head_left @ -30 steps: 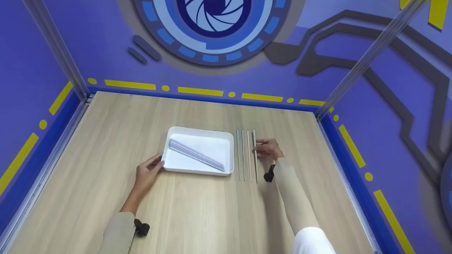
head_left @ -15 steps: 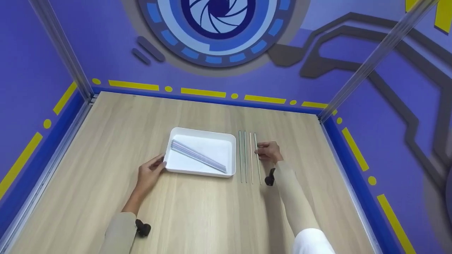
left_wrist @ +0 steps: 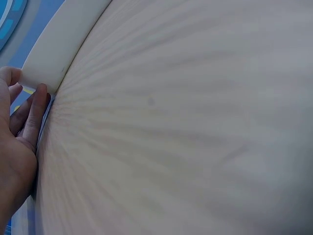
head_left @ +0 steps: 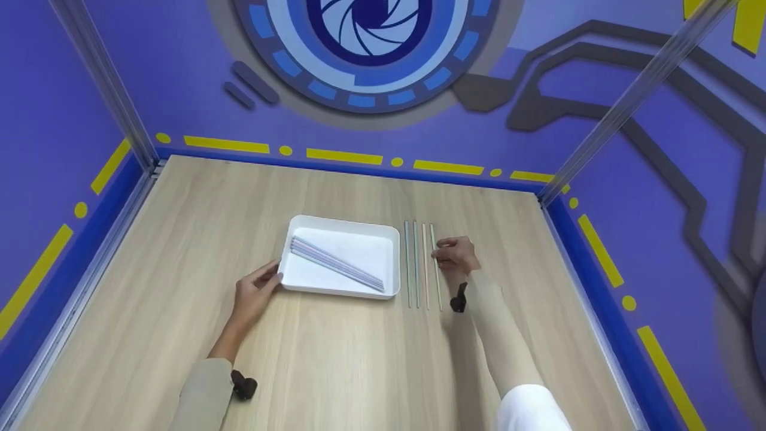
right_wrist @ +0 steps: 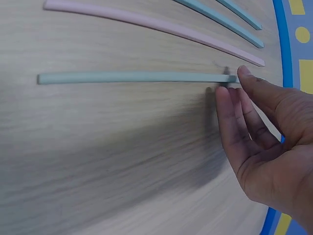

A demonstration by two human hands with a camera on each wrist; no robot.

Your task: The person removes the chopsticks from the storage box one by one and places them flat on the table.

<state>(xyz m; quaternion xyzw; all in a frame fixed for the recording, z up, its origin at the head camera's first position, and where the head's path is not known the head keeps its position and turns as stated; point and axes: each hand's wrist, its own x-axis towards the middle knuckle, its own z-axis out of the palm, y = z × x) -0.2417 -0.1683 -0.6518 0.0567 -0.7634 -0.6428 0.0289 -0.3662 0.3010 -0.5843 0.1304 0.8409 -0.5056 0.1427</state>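
In the head view my left hand [head_left: 252, 294] touches the left end of a white tray [head_left: 353, 292] near its front corner, fingers fairly straight. The left wrist view shows the fingertips against the tray's outer wall [left_wrist: 61, 36]. Inside the tray a bundle of several pale purple chopsticks [head_left: 338, 263] lies slantwise. At the tray's right, my right hand [head_left: 458, 254] is around one end of a pale green chopstick [right_wrist: 132, 77] lying on the table. The thumb is on one side and the fingers on the other, with a visible gap.
Left of the green chopstick lie a pink chopstick [right_wrist: 161, 28] and two blue-green chopsticks [head_left: 412, 263], roughly parallel and spaced apart. The wooden table [head_left: 353, 359] is bounded by blue-purple panels [head_left: 335, 134] at the back and sides.
The green chopstick was held tilted a second ago and now lies flat beside the pink one, slightly farther right. The right hand's fingers have loosened around it. The left hand stays at the tray.
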